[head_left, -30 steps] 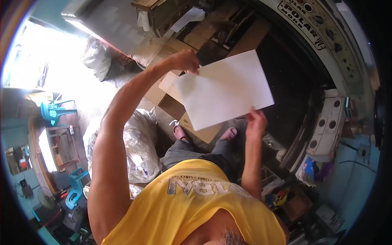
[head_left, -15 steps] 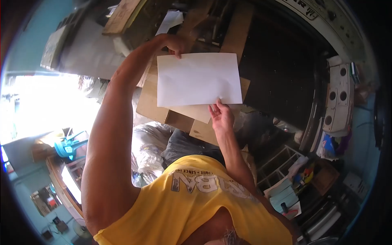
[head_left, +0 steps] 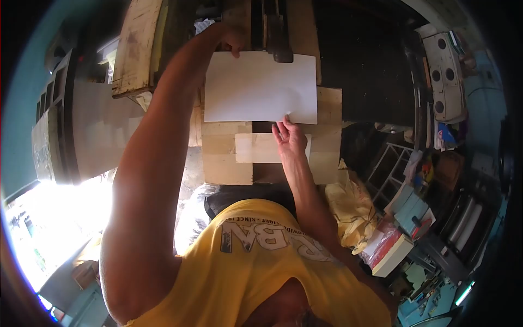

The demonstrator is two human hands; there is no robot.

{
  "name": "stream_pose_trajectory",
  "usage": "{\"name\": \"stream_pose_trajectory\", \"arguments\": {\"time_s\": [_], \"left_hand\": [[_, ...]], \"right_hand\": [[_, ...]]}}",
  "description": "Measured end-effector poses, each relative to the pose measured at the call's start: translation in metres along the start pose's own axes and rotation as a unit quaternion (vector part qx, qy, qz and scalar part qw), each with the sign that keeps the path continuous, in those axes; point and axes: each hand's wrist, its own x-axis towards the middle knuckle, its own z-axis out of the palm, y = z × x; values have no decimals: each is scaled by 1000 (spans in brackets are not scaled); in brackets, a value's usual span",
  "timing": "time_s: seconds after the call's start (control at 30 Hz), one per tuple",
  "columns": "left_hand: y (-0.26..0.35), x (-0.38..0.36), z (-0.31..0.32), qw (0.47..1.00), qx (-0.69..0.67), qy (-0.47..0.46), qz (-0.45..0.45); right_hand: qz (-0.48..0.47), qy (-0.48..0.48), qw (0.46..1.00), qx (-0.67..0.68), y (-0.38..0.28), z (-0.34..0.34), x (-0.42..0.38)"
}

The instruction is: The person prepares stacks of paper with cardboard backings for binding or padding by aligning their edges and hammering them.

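Head view, looking down past a yellow shirt [head_left: 256,261] at both raised arms. A white sheet [head_left: 260,87] sits upper centre of the frame, held flat and level between the two hands. The left hand [head_left: 233,41] grips its top edge near the upper-left corner, fingers curled over the edge in a pinch. The right hand [head_left: 290,139] meets the bottom edge near the lower-right corner, fingers together and extended beneath it; whether it pinches or only props the edge cannot be told. Below the sheet lie overlapping cardboard pieces [head_left: 223,152], centre of frame, with a smaller pale piece [head_left: 256,148] just beside the right hand. A wooden board [head_left: 136,46] stands at upper left; a dark machine bed [head_left: 370,65] fills the upper right, with a pale control panel [head_left: 449,71] at the far right. Books and paper stock [head_left: 400,240] crowd the lower right.

Step in hand, as judged: carrying the sheet squared toward the cardboard. The next move calls for keeping both edges taut and the corners aligned, and lowering evenly without creasing.
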Motion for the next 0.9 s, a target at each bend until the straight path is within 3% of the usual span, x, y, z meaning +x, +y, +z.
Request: {"name": "stream_pose_trajectory", "arguments": {"time_s": [0.2, 0.3, 0.4, 0.5, 0.7, 0.9], "left_hand": [[22, -12, -10, 999, 45, 9, -4], [32, -25, -4, 998, -47, 50, 3], [10, 9, 0, 998, -28, 24, 50], [26, -9, -7, 1000, -10, 22, 12], [23, -11, -1, 991, -117, 44, -44], [35, -29, -1, 987, -128, 86, -39]], "right_hand": [[-31, 36, 999, 2, 4, 4, -1], [-45, 26, 999, -1, -1, 0, 2], [-59, 31, 998, -20, -7, -2, 5], [-60, 39, 997, -25, -9, -3, 5], [-63, 31, 997, -29, -7, -5, 6], [-59, 38, 997, -25, -7, -5, 6]]}}
